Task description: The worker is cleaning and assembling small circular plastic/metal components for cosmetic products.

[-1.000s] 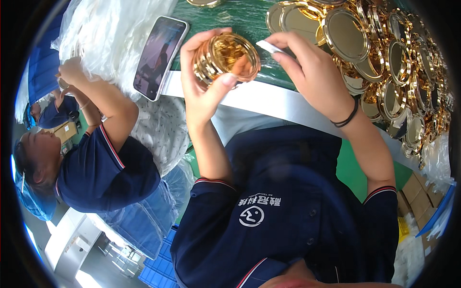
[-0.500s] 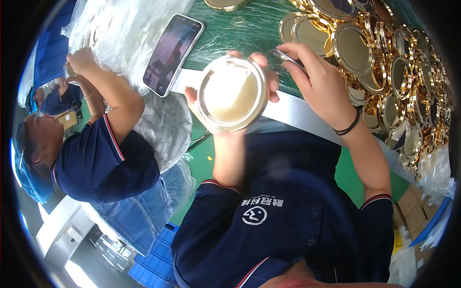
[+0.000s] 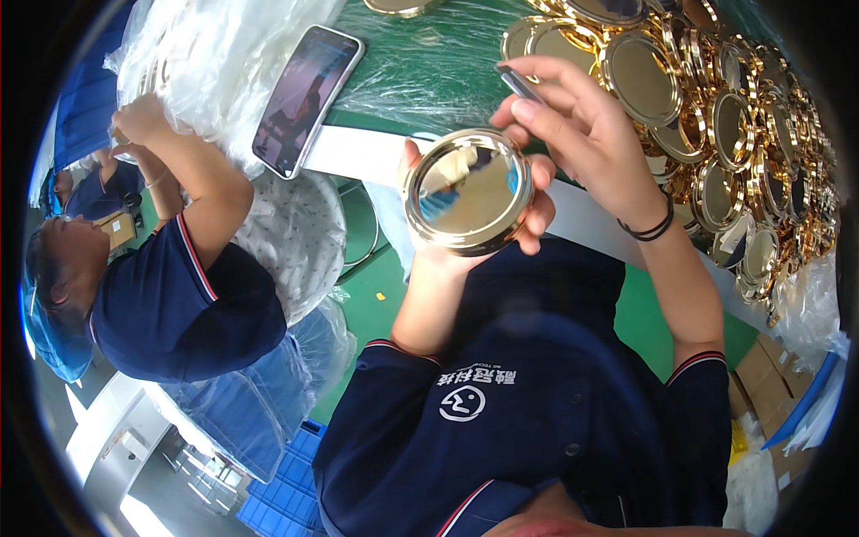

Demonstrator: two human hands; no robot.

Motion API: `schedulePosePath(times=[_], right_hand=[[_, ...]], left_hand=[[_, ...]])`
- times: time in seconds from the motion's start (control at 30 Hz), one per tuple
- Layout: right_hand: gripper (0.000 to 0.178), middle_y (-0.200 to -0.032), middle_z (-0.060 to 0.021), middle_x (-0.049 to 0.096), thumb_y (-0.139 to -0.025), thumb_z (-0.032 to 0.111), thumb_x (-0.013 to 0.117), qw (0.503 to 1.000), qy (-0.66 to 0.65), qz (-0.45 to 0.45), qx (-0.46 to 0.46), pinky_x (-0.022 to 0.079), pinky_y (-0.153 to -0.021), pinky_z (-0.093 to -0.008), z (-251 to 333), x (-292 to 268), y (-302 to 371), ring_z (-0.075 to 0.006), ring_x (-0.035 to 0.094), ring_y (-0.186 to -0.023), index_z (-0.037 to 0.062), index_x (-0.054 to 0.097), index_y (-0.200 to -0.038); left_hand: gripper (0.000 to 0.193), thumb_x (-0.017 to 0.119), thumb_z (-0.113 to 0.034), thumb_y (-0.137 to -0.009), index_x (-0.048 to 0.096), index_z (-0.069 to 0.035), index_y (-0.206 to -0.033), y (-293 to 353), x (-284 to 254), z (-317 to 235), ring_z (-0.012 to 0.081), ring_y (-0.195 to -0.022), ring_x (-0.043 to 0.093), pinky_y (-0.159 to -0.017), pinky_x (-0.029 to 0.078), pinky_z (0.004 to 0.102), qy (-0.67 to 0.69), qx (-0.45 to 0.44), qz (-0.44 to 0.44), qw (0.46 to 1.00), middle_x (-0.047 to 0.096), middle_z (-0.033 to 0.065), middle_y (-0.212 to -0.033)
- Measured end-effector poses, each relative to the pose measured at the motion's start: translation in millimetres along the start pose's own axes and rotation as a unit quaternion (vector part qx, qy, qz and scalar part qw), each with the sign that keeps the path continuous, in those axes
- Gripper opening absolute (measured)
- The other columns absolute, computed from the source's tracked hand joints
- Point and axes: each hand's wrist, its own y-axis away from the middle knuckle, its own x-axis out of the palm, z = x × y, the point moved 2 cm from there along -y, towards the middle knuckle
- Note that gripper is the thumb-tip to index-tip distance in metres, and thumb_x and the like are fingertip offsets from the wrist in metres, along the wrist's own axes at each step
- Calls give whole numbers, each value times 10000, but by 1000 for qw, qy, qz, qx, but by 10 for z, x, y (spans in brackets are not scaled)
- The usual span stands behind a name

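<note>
My left hand (image 3: 445, 263) wraps around the rim of a round, gold-coloured, mirror-faced lid or disc (image 3: 468, 190), thumb on one side and fingers on the other. Its shiny face is turned up and carries a blue and pale reflection. Just above and to the right, my right hand (image 3: 586, 130) pinches a small, thin, dark grey flat piece (image 3: 517, 84), blade-like in shape; its exact kind does not show. The right fingers are close to the disc's upper right edge; whether they touch it I cannot tell.
Many similar gold discs (image 3: 641, 79) are heaped at the right of the table. A phone (image 3: 307, 100) lies at the upper left beside clear plastic wrapping (image 3: 215, 72). A co-worker (image 3: 192, 300) sits at the left. Blue crates (image 3: 286, 488) stand below.
The gold disc has tilted, and its bright glare has given way to a blue reflection. It sits lower and further right in view. My right hand is now closer to it.
</note>
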Motion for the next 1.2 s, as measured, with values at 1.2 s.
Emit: schedulePosePath(times=[1.2], right_hand=[[470,-992,-163,651,-823,117,760,919,-77,311,228,546,-609,-215,120,-100,59,-106,637,-786,-38,489,-1173]], left_hand=[[1158,471,-909,-641,-9,-316,-1511,163,134,159,515,-772,628,-534,601,503,-298,-195,-225,907,426,440,-1185]])
